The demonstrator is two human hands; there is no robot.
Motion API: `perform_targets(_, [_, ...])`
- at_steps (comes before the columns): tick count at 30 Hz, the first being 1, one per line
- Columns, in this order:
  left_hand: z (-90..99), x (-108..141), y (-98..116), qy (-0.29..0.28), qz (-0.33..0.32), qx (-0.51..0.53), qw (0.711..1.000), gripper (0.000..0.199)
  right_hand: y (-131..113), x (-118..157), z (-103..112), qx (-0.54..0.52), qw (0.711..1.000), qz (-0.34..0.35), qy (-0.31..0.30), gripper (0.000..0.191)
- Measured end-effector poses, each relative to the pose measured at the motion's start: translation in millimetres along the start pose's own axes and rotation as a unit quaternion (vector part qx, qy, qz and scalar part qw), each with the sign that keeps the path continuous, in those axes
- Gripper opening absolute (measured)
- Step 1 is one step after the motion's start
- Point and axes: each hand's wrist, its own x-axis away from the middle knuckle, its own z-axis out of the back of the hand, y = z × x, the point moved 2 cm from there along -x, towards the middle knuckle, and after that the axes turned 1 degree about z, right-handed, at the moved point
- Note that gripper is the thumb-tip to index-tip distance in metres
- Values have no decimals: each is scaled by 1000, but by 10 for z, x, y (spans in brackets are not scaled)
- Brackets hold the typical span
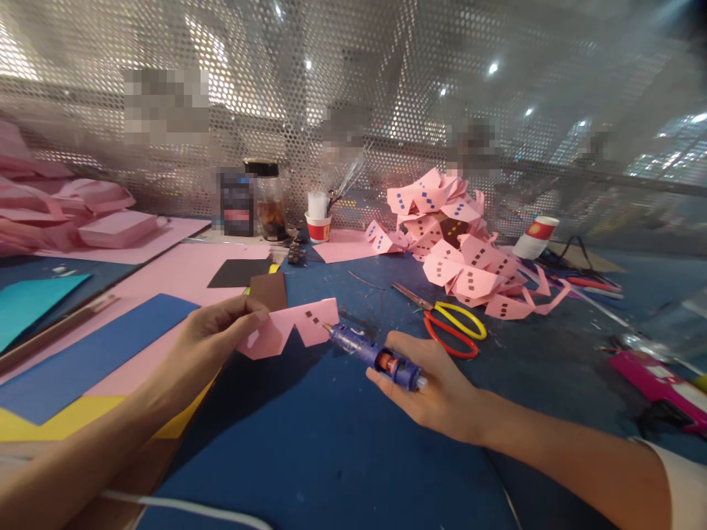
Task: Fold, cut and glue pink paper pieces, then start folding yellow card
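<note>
Between the thumb and fingers of my left hand [229, 331] is one end of a pink paper cutout [276, 331]. It has a V-shaped notch along its lower edge and small dark squares near its right end. My right hand [436, 383] is wrapped round a blue hot glue gun [359, 346], which points left. The gun's nozzle is at the cutout's right part, beside the dark squares; whether it touches the paper I cannot tell. Scissors [450, 327] with red and yellow handles lie beyond my right hand.
A heap of similar pink cutouts [464, 250] stands at the back right. Coloured sheets, among them a blue strip [104, 353], lie at left. Behind are a lidded jar [270, 206] and a paper cup [319, 227]. A magenta tool [657, 386] is at far right.
</note>
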Motion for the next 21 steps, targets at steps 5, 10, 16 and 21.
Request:
perform_targets(5, [-3, -3, -1, -7, 7, -7, 1000, 27, -34, -24, 19, -58, 997, -56, 4, 28])
perform_targets(10, [-3, 5, -19, -17, 8, 12, 1000, 29, 38, -26, 75, -109, 987, -114, 22, 29])
perform_targets(16, [27, -14, -137, 1, 22, 8, 1000, 26, 156, -46, 166, -106, 980, -164, 37, 30])
perform_targets(21, [23, -10, -165, -13, 44, 12, 999, 29, 274, -24, 216, -60, 976, -209, 22, 31])
